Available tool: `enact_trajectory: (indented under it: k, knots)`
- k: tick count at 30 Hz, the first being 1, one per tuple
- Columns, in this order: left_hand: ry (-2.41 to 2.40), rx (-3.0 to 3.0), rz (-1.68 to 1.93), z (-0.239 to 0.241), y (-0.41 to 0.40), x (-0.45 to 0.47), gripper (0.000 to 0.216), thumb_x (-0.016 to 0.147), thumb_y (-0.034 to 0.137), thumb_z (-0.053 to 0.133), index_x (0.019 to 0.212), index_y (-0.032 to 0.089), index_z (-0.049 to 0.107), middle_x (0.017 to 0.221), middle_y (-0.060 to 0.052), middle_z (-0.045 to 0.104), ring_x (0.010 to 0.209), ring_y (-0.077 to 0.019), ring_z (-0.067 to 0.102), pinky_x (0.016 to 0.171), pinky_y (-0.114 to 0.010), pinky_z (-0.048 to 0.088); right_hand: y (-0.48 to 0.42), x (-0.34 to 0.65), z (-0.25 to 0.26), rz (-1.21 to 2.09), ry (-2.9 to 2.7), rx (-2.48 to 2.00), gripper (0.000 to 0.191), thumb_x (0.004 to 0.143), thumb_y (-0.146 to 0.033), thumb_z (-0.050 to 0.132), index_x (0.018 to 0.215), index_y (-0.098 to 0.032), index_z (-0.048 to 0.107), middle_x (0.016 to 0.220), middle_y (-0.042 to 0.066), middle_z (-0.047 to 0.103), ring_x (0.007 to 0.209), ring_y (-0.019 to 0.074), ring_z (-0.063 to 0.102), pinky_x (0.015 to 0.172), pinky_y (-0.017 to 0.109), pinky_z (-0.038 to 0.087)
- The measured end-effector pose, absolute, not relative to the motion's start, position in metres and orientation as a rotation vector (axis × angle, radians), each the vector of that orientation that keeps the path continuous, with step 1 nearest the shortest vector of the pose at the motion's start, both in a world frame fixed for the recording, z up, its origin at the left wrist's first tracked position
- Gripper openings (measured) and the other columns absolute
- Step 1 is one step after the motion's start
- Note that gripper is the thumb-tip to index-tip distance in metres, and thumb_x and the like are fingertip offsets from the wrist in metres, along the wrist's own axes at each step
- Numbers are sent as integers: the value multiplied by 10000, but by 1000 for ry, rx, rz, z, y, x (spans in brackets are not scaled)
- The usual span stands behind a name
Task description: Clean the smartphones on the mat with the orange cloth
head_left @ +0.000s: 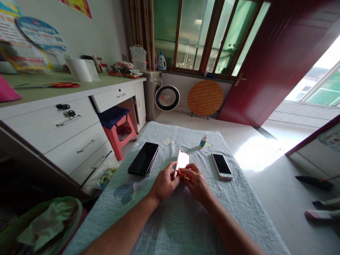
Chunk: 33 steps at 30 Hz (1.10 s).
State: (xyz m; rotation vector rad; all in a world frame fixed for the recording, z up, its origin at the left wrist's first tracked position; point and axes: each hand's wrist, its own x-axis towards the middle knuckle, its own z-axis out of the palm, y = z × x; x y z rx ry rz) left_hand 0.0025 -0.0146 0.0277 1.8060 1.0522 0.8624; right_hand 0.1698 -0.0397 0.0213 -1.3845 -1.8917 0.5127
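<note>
My left hand (165,182) grips the left edge of a pale pink smartphone (183,158), tilted up over the cloth-covered table. Its back, with a camera at the top corner, catches bright light. In my right hand (198,182) an orange cloth (183,173) is bunched under the fingers and pressed on the phone's lower part. To the left lies a stack of black tablets or large phones (145,159). A white smartphone (222,165) rests at the right, its dark screen up. Behind it stands a small spray bottle (203,141) with a blue label.
A light blue quilted cloth (170,226) covers the table. At the left are a white desk (79,138), a red stool (119,132) and a waste bin (77,212). Beyond, a washing machine (152,95) has its door open, beside a round wooden tabletop (205,97).
</note>
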Motion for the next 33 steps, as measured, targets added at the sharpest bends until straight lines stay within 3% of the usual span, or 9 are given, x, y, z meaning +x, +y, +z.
enact_trajectory:
  k: [3,7,13,23,33]
  knots:
    - [1144,1872,776,26,-14,3,545,793,249,577,1306,179,410,692,40,618,612,-143,588,576,-219,398,-41,170,24,501,-1946,-1439,255,828,-201,589,1051,-260,696,1031,46,563,829,140,574,765,255,457]
    - [1325,2036,619,26,-14,0,738,738,392,667,1370,160,364,766,-18,673,690,-211,644,584,-251,403,-41,169,24,490,-2016,-1466,288,830,-121,523,1018,-252,697,984,33,578,786,119,570,729,220,442]
    - [1352,2166,473,21,-12,-3,676,744,462,665,1330,230,421,1012,-71,708,921,-257,671,705,-266,442,-39,170,18,476,-2028,-1417,264,806,-97,520,966,-221,689,918,33,580,773,121,566,717,207,434]
    - [1421,2284,440,25,-14,-5,571,779,538,611,1254,247,488,956,-57,703,873,-260,668,679,-287,444,-40,171,19,465,-2051,-1421,255,800,-94,525,954,-227,678,891,32,574,789,130,556,706,206,419]
    - [1443,2467,571,16,-4,-8,742,679,683,629,1192,150,569,1302,-152,526,1175,-353,457,994,-458,356,-42,172,23,492,-2110,-1392,233,808,-84,524,896,-226,687,872,22,565,789,123,543,712,211,405]
